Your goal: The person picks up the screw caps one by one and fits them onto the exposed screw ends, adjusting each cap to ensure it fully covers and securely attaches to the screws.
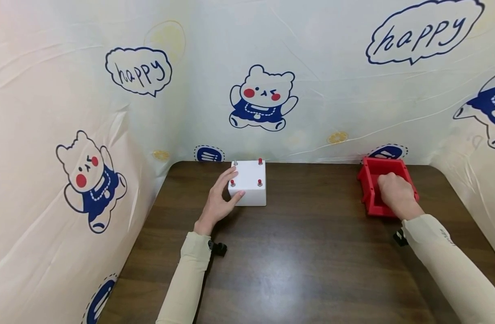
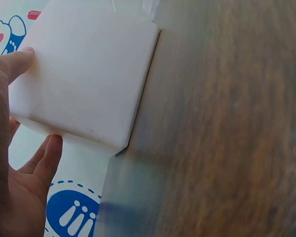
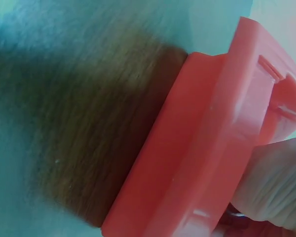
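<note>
A white box [image 1: 249,183] stands near the back edge of the table, with small posts at the corners of its top. Red caps [image 1: 260,182] show on three; the back-left post [image 1: 236,163] looks bare and metallic. My left hand [image 1: 218,203] holds the box at its left side, thumb [image 2: 20,61] on the front face and fingers [image 2: 50,153] along the side. My right hand [image 1: 394,192] reaches into a red plastic bin [image 1: 372,209], fingers bent down inside. Its fingertips are hidden there, and I cannot tell whether they hold anything.
A dark wood-grain table [image 1: 296,252] lies under both things. Behind it and at the sides hangs a pale printed cloth [image 1: 328,103] with bears and "happy" bubbles. The bin stands at the table's back right, well apart from the box.
</note>
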`<state>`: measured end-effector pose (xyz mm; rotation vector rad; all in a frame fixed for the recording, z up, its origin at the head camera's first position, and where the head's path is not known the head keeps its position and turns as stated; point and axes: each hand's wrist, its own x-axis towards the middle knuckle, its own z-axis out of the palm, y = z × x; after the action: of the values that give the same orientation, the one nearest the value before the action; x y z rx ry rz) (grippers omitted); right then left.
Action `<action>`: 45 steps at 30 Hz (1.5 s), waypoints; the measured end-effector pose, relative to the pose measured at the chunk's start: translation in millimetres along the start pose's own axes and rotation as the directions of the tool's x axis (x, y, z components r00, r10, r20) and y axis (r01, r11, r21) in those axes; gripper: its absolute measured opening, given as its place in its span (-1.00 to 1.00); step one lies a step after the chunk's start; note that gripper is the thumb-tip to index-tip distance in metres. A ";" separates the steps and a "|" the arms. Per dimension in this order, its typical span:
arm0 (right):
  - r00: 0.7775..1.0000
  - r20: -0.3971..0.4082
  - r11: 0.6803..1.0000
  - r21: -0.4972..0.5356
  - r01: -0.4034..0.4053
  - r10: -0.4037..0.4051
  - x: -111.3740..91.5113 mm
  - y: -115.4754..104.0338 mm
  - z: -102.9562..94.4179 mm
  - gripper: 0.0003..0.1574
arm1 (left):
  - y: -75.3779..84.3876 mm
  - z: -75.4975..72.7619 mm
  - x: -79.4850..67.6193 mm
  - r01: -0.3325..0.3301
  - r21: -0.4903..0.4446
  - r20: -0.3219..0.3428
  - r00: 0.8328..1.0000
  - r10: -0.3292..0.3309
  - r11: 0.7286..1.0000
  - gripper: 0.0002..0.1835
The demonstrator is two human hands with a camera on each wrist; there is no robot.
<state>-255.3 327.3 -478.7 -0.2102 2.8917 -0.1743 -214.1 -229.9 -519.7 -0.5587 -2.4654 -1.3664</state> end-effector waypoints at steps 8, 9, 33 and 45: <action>0.999 -0.048 0.999 -0.043 0.016 -0.018 -3.0 2.6 -1.5 -0.96 | -1.0 0.4 0.3 0.004 0.008 0.003 1.000 -0.004 1.000 -0.33; 0.999 -0.050 0.999 -0.038 0.015 -0.017 -3.7 2.9 -1.8 -0.96 | -1.2 0.3 0.4 0.002 0.007 0.003 1.000 -0.002 1.000 -0.33; 0.909 -0.410 0.978 0.150 0.147 -0.073 -15.8 5.8 5.9 -0.70 | -0.4 -0.5 -0.2 -0.044 0.002 -0.005 0.999 0.044 0.999 -0.31; 0.884 -0.468 0.933 0.325 0.154 0.017 -21.6 5.5 16.0 -0.68 | -0.2 0.1 -0.5 -0.029 0.003 -0.001 1.000 0.029 1.000 -0.31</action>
<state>-231.3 334.5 -490.1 -0.2320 3.2455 -0.8650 -213.8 -230.0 -520.2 -0.5911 -2.4486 -1.3511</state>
